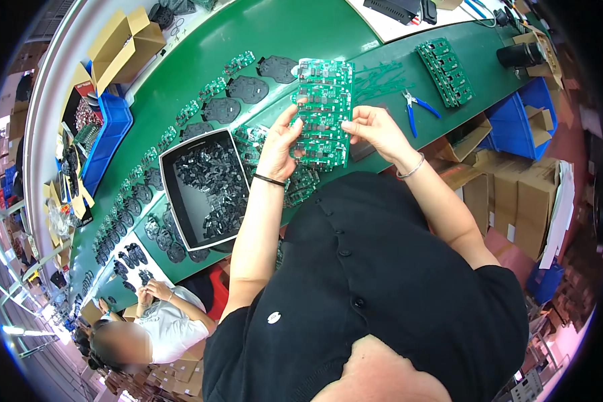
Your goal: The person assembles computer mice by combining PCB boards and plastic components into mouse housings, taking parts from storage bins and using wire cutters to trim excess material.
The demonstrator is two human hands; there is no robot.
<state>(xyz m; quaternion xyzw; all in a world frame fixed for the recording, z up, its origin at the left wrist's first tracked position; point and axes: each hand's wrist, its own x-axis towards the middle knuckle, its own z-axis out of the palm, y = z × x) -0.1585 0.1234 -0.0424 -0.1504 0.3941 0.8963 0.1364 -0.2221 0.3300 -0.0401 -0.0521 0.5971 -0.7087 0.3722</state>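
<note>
A green panel of joined circuit boards (326, 107), covered with small dark components, is held up over the workbench. My left hand (280, 144) grips its left edge, thumb and fingers closed on the board. On the opposite edge, my right hand (378, 130) pinches the panel between thumb and fingers. Pliers with blue handles (414, 120) lie to the right of my right hand. Thin green strips (382, 77) are scattered just beyond the panel. More circuit boards (303, 184) lie below my left hand, partly hidden by it.
Left of my left arm stands a black tray (167, 191) of small black parts. Black shells (244, 89) and small boards line the green bench (248, 27). Stacked panels (445, 74) lie at right, near blue bins (516, 120). A co-worker (171, 328) sits at lower left.
</note>
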